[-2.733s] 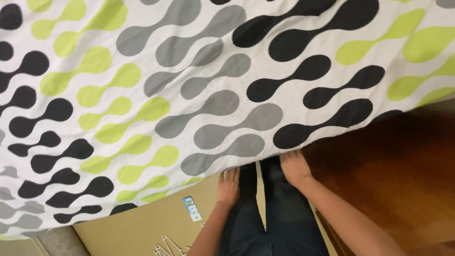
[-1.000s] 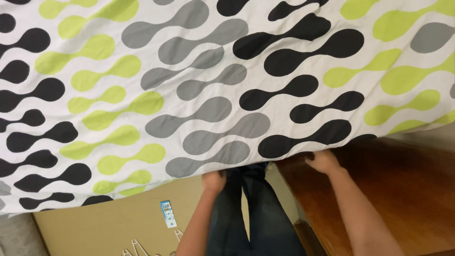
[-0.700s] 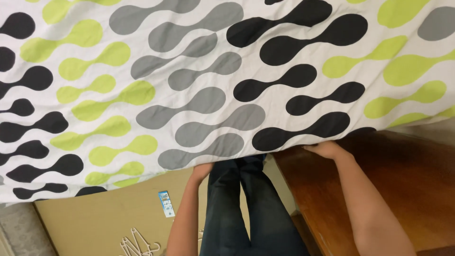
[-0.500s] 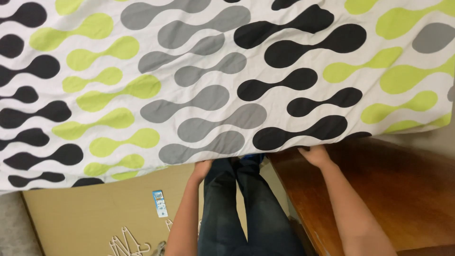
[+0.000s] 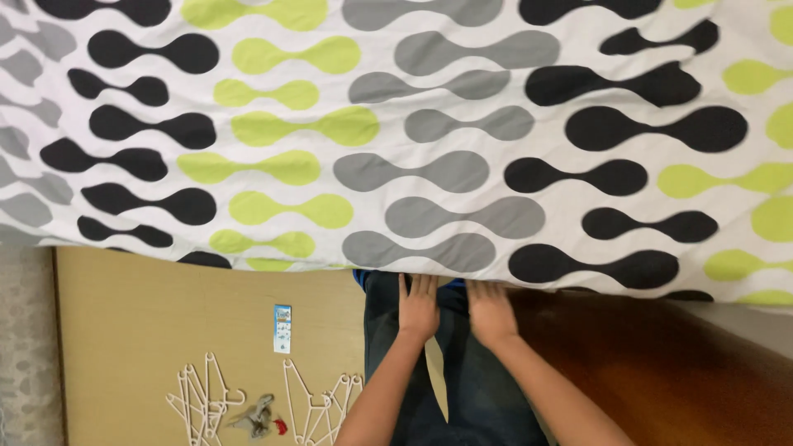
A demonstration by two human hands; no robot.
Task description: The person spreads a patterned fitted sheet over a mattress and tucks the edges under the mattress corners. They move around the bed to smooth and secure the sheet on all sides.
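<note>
A large white sheet (image 5: 429,140) printed with black, grey and lime-green dumbbell shapes fills the upper part of the head view. Its near edge runs across the middle of the frame. My left hand (image 5: 419,304) and my right hand (image 5: 491,310) lie side by side at that edge, fingers reaching up under or onto the hem. Whether the fingers grip the cloth is hidden by the edge. Below the hands are my legs in dark blue jeans (image 5: 462,388).
A flat tan cardboard sheet (image 5: 165,330) lies on the floor at the left, with a small blue-and-white label (image 5: 282,328). Several white plastic hangers (image 5: 248,400) lie at its lower part. Dark brown wood floor (image 5: 661,372) is at the right. A grey patterned rug strip (image 5: 25,347) is far left.
My hands, apart along the sheet's edge before, have come together at the middle. The view has shifted so more of the cardboard and the hangers show.
</note>
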